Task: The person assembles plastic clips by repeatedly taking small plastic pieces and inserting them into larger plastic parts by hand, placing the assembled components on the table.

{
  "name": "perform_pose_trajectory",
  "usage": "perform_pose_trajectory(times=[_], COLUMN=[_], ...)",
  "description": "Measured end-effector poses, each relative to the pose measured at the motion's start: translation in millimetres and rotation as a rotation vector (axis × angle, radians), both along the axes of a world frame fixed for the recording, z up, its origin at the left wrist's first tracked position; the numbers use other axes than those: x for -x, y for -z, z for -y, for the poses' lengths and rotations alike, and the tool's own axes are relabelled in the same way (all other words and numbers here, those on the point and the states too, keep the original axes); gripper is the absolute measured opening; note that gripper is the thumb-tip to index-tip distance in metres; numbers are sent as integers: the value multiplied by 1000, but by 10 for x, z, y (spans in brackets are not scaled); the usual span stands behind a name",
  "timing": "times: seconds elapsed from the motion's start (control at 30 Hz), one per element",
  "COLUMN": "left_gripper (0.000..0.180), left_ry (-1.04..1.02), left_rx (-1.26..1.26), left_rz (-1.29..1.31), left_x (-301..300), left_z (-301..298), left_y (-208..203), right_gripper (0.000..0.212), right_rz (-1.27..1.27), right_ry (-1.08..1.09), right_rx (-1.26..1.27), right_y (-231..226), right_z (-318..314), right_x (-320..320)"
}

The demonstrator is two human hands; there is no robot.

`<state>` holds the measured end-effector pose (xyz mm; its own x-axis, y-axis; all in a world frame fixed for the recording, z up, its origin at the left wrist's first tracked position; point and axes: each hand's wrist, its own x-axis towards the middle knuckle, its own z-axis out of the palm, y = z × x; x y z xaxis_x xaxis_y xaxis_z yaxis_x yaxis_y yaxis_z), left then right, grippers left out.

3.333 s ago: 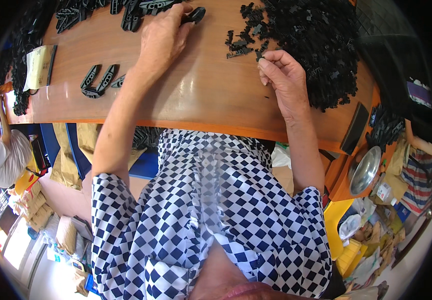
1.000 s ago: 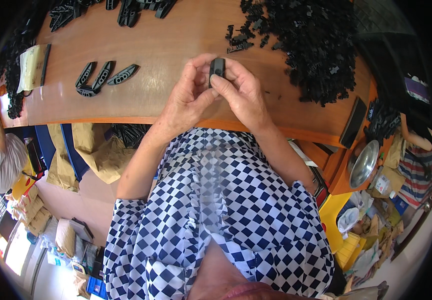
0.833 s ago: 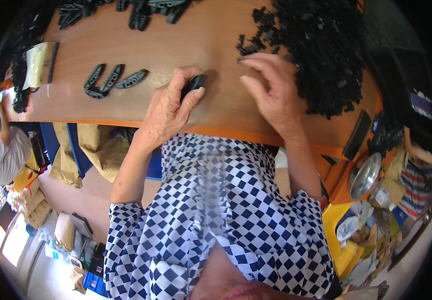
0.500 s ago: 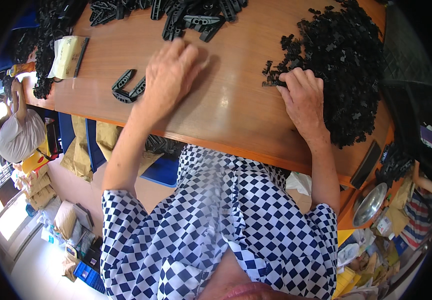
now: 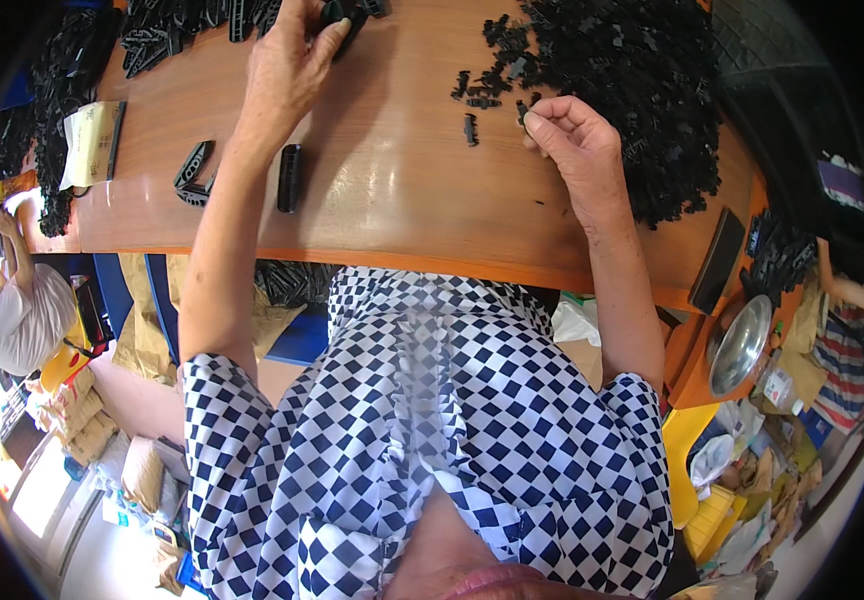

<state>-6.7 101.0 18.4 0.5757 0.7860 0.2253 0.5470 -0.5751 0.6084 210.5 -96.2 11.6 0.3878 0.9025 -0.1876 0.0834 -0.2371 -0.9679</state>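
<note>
At the far edge of the view, my left hand [image 5: 287,65] is closed around a black elongated plastic part [image 5: 354,22], partly hidden by the fingers. My right hand [image 5: 584,150] pinches a small black plastic clip [image 5: 522,111] between thumb and fingers, just above the table. Beside it spreads a large heap of small black clips [image 5: 642,120]. Two loose clips, one crosswise [image 5: 483,102] and one lengthwise [image 5: 471,130], lie left of that hand. Near my left forearm rest a single long black part [image 5: 290,180] and a V-shaped pair of black parts [image 5: 192,175].
More elongated black parts [image 5: 167,30] are piled at the far left, near a paper-covered block [image 5: 92,145]. A dark bar [image 5: 717,260] lies at the table's right edge, with a metal bowl [image 5: 739,345] beyond. Another person [image 5: 32,310] sits at left; someone's arm [image 5: 845,285] shows at right.
My left hand has moved farther away and now grips a black part. My right hand has drawn back from the heap's edge with a clip. The long part by my left forearm has come into view.
</note>
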Motion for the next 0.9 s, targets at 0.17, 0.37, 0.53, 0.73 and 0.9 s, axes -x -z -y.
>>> perform_pose_trajectory(times=[0.17,0.37,0.53,0.73,0.9], left_gripper=[23,25,24,24,27], left_ry=[194,301,273,227,241], left_rx=[1284,1535,1506,1446,1383], left_rz=[789,966,986,960,929], left_x=[-152,-344,-379,-365,-345], left_z=[595,1085,1253,1309,1317], left_y=[-19,201,182,149,186], right_gripper=[8,6,8,13,14], right_rz=[-485,-508,-471,-555,-598], right_ry=[44,78,154,165,163], right_rx=[-110,-152,-246,-260,-233], right_y=[-92,-128,-105,-50,-34], right_z=[103,236,251,244,247], right_x=[104,227,363,489,574])
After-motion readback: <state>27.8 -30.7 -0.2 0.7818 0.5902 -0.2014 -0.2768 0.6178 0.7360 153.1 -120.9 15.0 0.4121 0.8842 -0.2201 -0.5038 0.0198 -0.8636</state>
